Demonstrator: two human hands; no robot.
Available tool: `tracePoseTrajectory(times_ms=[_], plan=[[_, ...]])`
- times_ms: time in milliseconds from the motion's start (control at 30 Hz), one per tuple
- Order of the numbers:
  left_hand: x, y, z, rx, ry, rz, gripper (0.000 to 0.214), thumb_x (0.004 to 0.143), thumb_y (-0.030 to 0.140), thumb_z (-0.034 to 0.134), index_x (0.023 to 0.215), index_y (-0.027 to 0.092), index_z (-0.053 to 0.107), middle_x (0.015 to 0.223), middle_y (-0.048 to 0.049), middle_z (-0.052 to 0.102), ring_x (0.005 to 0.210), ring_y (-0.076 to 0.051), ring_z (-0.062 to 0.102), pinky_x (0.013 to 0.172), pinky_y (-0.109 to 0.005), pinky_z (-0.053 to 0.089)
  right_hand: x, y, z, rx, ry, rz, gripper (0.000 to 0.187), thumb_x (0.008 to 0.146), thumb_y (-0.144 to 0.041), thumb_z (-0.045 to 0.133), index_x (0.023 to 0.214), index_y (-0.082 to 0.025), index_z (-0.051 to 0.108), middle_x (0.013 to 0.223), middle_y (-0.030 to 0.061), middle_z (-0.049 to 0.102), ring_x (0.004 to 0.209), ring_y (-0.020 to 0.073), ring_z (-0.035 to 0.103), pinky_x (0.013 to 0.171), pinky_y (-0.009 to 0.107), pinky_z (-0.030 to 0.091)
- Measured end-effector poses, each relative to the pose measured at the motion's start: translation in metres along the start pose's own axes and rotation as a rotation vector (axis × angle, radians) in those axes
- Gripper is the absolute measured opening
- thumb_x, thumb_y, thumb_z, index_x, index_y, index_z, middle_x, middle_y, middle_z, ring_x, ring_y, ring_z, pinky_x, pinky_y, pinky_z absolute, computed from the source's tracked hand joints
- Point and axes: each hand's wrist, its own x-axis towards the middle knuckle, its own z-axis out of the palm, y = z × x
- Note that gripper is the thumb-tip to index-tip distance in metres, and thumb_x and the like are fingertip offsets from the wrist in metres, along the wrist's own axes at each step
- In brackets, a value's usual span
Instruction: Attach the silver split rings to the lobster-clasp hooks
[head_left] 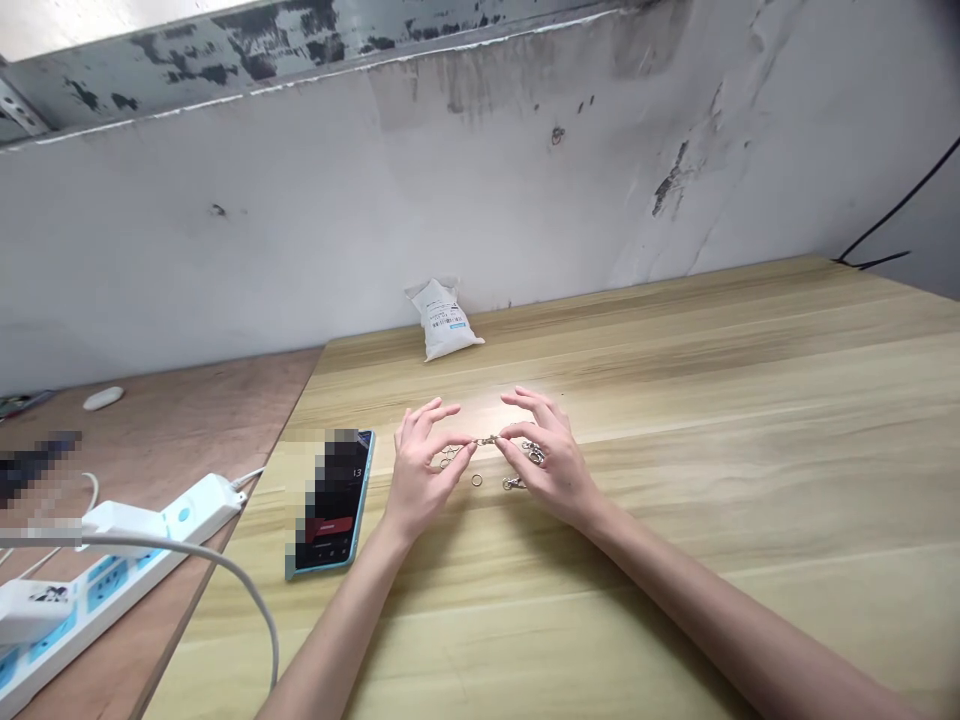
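Note:
My left hand (427,470) and my right hand (547,460) hover over the light wooden tabletop (712,440), fingertips meeting at a tiny metal clasp (487,440). Both hands pinch this clasp between them. A small metal split ring (477,480) lies just below it. A small swivel clasp (514,483) rests beside my right hand, and a cluster of metal clasps (534,452) sits partly hidden behind its fingers. Some thin metal rings (450,456) lie partly behind my left fingers.
A phone in a blue case (332,505) lies left of my left hand. Behind the hands a white plastic packet (442,318) leans against the wall. A lower brown wooden surface (172,430) to the left holds a white power strip (112,590) with plugs and cables.

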Motion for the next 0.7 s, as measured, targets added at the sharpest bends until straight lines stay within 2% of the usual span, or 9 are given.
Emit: tracePoseTrajectory(times_ms=[100, 200, 300, 433, 567, 700], plan=[[-0.001, 0.003, 0.001, 0.07, 0.022, 0.053, 0.011, 0.09, 0.028, 0.062, 0.084, 0.027, 0.071, 0.126, -0.0038, 0.063, 0.133, -0.027, 0.045, 0.115, -0.059, 0.025, -0.001, -0.003, 0.0, -0.008, -0.009, -0.003, 0.011, 0.091, -0.023, 0.057, 0.085, -0.024, 0.066, 0.124, 0.0092, 0.062, 0.13, 0.0309, 0.047, 0.103, 0.056, 0.039], [-0.003, 0.006, 0.003, 0.191, -0.025, 0.15, 0.013, 0.09, 0.024, 0.06, 0.083, 0.027, 0.071, 0.128, -0.0036, 0.062, 0.136, -0.027, 0.042, 0.117, -0.059, 0.019, -0.003, -0.007, 0.001, -0.036, -0.037, -0.055, 0.012, 0.092, -0.021, 0.056, 0.087, -0.024, 0.065, 0.12, 0.0084, 0.064, 0.128, 0.0286, 0.05, 0.107, 0.055, 0.035], [-0.003, 0.005, 0.004, 0.235, -0.087, 0.153, 0.013, 0.09, 0.026, 0.059, 0.085, 0.026, 0.071, 0.131, -0.0049, 0.06, 0.137, -0.028, 0.041, 0.117, -0.06, 0.019, -0.001, -0.003, -0.001, -0.101, -0.038, -0.101, 0.012, 0.093, -0.02, 0.055, 0.088, -0.023, 0.066, 0.114, 0.0078, 0.065, 0.124, 0.0265, 0.053, 0.109, 0.054, 0.031], [-0.001, -0.004, -0.003, 0.203, -0.207, 0.085, 0.015, 0.089, 0.035, 0.062, 0.098, 0.026, 0.071, 0.131, -0.0077, 0.059, 0.135, -0.03, 0.043, 0.114, -0.061, 0.024, 0.003, 0.023, -0.005, -0.207, 0.003, -0.016, 0.013, 0.092, -0.024, 0.058, 0.086, -0.023, 0.07, 0.107, 0.0091, 0.065, 0.116, 0.0288, 0.055, 0.099, 0.054, 0.039], [0.0, -0.012, -0.013, 0.142, -0.411, 0.14, 0.018, 0.083, 0.039, 0.069, 0.097, 0.028, 0.071, 0.128, -0.0057, 0.061, 0.134, -0.03, 0.042, 0.115, -0.06, 0.025, 0.003, 0.048, -0.004, -0.244, -0.03, 0.076, 0.014, 0.09, -0.027, 0.061, 0.085, -0.025, 0.073, 0.105, 0.0077, 0.065, 0.106, 0.0277, 0.057, 0.093, 0.052, 0.041], [0.0, -0.015, -0.013, 0.142, -0.427, 0.166, 0.009, 0.086, 0.035, 0.066, 0.09, 0.029, 0.073, 0.125, -0.0034, 0.062, 0.133, -0.028, 0.043, 0.115, -0.06, 0.025, 0.004, 0.052, -0.009, -0.292, -0.144, 0.105, 0.017, 0.092, -0.03, 0.059, 0.097, -0.025, 0.074, 0.106, 0.0092, 0.065, 0.106, 0.0285, 0.057, 0.092, 0.051, 0.041]])
